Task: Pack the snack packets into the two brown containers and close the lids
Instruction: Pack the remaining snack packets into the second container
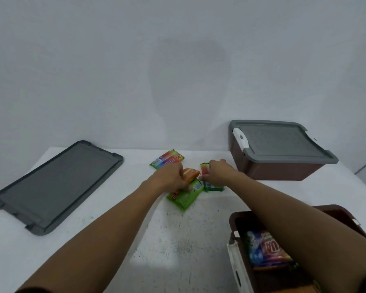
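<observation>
Both hands are in the pile mid-table. The left hand (171,176) curls its fingers round an orange packet (191,172); the right hand (218,172) pinches a red-green packet (205,169), tilted up off the table (114,240). A green packet (185,197) lies flat just below them, a striped packet (168,160) behind. Near right, the open box (232,223) holds packets (266,250). Far right, the closed box (283,170) wears its grey lid (279,142). A loose lid (55,187) lies at left.
</observation>
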`<state>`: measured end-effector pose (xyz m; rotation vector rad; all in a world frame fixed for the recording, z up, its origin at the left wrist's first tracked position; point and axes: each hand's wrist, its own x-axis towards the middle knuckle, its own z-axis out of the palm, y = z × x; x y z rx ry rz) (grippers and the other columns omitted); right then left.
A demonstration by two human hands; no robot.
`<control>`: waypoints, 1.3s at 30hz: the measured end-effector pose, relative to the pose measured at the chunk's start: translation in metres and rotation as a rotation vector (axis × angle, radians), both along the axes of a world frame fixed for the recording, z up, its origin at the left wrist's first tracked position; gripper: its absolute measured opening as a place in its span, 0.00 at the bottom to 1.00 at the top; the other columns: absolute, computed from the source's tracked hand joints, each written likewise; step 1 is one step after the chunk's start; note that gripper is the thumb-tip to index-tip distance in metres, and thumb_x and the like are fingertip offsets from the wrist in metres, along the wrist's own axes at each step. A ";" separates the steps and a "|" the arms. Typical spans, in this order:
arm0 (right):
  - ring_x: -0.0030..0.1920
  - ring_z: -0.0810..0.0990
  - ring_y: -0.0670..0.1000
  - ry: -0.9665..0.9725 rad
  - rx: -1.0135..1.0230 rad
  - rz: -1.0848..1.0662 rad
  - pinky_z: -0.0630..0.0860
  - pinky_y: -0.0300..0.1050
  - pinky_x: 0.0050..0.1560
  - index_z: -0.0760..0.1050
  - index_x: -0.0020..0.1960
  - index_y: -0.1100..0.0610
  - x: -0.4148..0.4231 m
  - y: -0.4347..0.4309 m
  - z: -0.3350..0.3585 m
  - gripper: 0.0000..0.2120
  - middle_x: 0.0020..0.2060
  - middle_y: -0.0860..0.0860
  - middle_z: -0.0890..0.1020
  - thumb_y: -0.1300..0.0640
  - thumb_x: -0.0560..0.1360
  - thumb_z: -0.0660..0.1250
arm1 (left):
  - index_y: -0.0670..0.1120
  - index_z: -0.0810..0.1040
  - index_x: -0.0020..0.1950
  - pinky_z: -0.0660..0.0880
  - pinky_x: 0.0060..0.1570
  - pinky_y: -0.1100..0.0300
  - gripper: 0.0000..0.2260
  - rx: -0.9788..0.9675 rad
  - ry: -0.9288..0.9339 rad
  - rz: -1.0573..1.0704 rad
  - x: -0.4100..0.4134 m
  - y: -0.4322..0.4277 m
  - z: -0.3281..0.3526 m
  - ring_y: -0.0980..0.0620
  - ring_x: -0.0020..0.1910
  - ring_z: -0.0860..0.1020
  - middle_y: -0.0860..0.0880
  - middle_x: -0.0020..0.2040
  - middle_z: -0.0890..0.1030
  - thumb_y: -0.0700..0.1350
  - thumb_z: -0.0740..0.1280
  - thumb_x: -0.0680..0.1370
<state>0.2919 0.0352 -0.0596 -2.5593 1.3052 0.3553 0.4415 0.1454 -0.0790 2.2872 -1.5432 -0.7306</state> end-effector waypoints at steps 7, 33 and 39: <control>0.56 0.76 0.58 -0.051 0.063 -0.148 0.73 0.47 0.47 0.62 0.69 0.60 0.002 -0.012 -0.011 0.38 0.62 0.60 0.71 0.44 0.71 0.77 | 0.47 0.72 0.64 0.68 0.38 0.60 0.22 0.033 -0.007 -0.058 0.008 -0.001 0.002 0.50 0.50 0.75 0.49 0.55 0.77 0.51 0.75 0.74; 0.48 0.81 0.49 -0.396 0.129 0.237 0.79 0.45 0.47 0.69 0.61 0.50 -0.141 0.004 0.088 0.30 0.50 0.49 0.80 0.48 0.66 0.80 | 0.53 0.67 0.60 0.72 0.36 0.58 0.28 -0.431 -0.098 0.126 -0.126 0.041 0.078 0.57 0.41 0.77 0.52 0.48 0.78 0.54 0.77 0.67; 0.49 0.80 0.50 -0.415 0.089 0.327 0.80 0.49 0.52 0.70 0.64 0.51 -0.191 0.006 0.103 0.29 0.52 0.51 0.80 0.50 0.67 0.78 | 0.53 0.71 0.67 0.76 0.43 0.56 0.31 -0.453 -0.190 0.080 -0.173 0.046 0.089 0.53 0.48 0.77 0.52 0.55 0.76 0.59 0.75 0.67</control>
